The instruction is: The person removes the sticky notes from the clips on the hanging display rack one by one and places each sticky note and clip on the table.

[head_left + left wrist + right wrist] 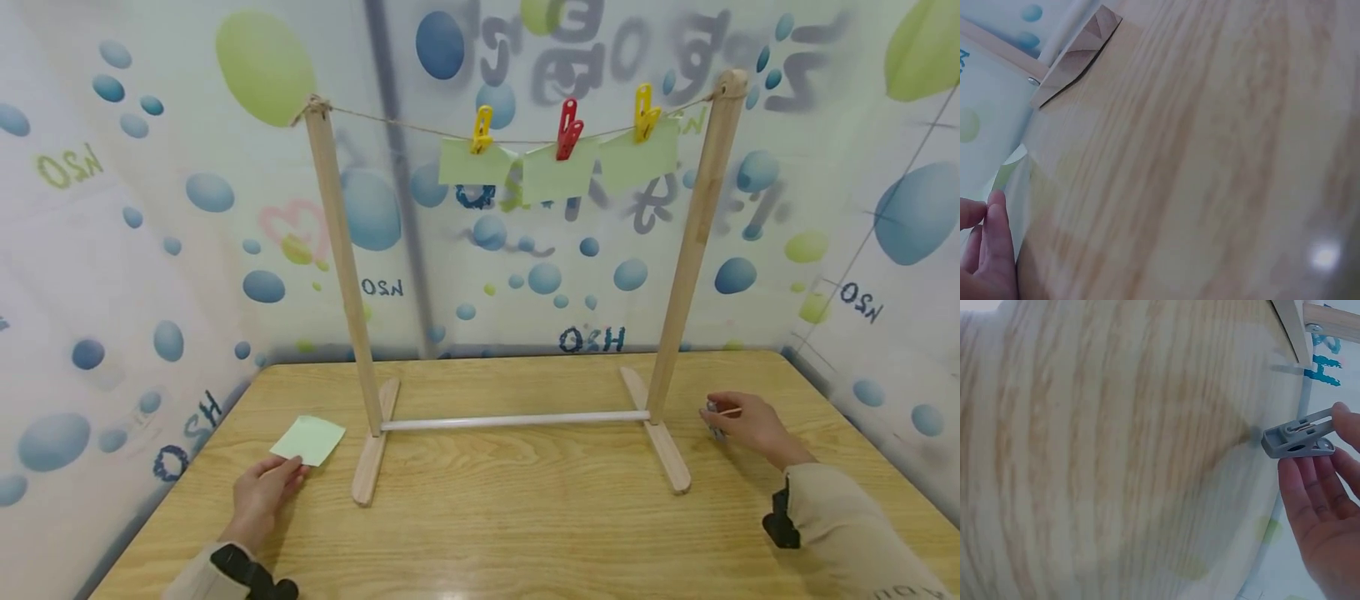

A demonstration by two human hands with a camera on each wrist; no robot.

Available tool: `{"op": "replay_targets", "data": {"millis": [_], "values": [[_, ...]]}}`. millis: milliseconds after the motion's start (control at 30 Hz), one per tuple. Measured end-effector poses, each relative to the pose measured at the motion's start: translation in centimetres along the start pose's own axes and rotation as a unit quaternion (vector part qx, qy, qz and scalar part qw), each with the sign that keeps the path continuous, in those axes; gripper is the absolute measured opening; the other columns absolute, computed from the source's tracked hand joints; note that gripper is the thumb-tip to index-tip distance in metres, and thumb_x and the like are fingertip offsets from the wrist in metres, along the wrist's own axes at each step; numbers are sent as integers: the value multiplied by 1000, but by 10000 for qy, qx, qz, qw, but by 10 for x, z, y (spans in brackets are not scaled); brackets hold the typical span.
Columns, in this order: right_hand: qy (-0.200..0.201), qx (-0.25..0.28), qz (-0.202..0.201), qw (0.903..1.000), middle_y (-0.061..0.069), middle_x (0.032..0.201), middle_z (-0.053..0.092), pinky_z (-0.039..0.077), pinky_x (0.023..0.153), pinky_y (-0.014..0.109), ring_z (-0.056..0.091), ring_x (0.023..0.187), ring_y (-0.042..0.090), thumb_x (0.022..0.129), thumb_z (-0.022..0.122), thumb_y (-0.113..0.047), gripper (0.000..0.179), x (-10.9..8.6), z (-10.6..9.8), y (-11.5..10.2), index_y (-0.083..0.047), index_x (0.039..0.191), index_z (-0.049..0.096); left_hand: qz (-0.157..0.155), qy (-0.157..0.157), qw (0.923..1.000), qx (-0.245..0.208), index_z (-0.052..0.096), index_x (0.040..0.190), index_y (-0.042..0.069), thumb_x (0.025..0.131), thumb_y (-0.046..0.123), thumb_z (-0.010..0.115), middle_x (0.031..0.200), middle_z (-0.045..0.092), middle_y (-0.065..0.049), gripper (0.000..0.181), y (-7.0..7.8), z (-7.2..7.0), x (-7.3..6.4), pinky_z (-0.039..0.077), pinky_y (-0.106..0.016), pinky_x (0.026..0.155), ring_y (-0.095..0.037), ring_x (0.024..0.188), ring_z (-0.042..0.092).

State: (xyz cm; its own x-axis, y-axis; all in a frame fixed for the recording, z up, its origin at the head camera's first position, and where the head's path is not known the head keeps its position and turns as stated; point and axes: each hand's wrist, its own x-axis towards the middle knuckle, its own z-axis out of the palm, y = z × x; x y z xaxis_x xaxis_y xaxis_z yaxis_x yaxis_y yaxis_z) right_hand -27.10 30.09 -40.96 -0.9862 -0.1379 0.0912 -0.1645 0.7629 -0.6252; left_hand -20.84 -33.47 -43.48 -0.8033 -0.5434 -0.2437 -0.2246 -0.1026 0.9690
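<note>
A pale green paper note (309, 439) is pinched at its near edge by my left hand (264, 492), low over the left side of the table. In the left wrist view, thumb and fingers meet on the note (1009, 167). On the right, beyond the stand's foot, my right hand (752, 427) holds a grey clothespin (1297, 439) between thumb and fingers. Between the hands stands a wooden frame (341, 250) with a string (401, 126) across its top. Three green notes (557, 173) hang there from a red clothespin (568, 132) and two yellow clothespins (482, 130).
The wooden table (510, 517) carries the stand, whose feet (667, 457) point toward me. A white rod (517, 421) joins the posts low down. Behind and at both sides are walls (480, 275) with blue and green dots.
</note>
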Motion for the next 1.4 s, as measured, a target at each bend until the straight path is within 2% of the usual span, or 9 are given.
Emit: {"op": "replay_targets", "data": {"millis": [333,633,900,1167,1400], "values": [[-28,-73,22,10000,31,102,54,48,71,45,53,91,44,88,59,-25,52,3,6,2,18,116,46,-147,-430,9990,50,45,97,-7,83,0,59,63,60,3,21,1,-3,-1,51,-18,60,-5,60,61],[-308,-168,222,9991,32,105,53,47,73,46,52,93,44,88,58,-23,51,4,9,2,18,116,46,-131,-439,9989,130,34,111,-12,80,-3,60,63,59,1,41,0,-6,1,52,-20,61,-7,59,62],[-391,-186,245,9988,31,105,53,48,71,44,52,93,42,87,60,-21,50,5,12,6,17,115,47,-37,-538,9982,271,13,130,-15,78,-1,64,64,58,1,74,0,-7,2,52,-20,60,-8,58,63],[-327,-159,206,9991,32,106,54,48,74,45,52,96,43,86,62,-22,51,4,13,7,18,114,47,-45,-635,9970,432,5,134,-15,80,0,62,64,59,1,79,3,-9,3,51,-19,59,-8,58,62],[-434,-103,276,9986,32,107,53,47,75,46,52,97,43,86,62,-23,52,4,11,4,18,115,47,-10,-643,9966,520,6,134,-15,80,1,62,64,59,1,80,4,-10,3,52,-20,60,-8,58,62]]}}
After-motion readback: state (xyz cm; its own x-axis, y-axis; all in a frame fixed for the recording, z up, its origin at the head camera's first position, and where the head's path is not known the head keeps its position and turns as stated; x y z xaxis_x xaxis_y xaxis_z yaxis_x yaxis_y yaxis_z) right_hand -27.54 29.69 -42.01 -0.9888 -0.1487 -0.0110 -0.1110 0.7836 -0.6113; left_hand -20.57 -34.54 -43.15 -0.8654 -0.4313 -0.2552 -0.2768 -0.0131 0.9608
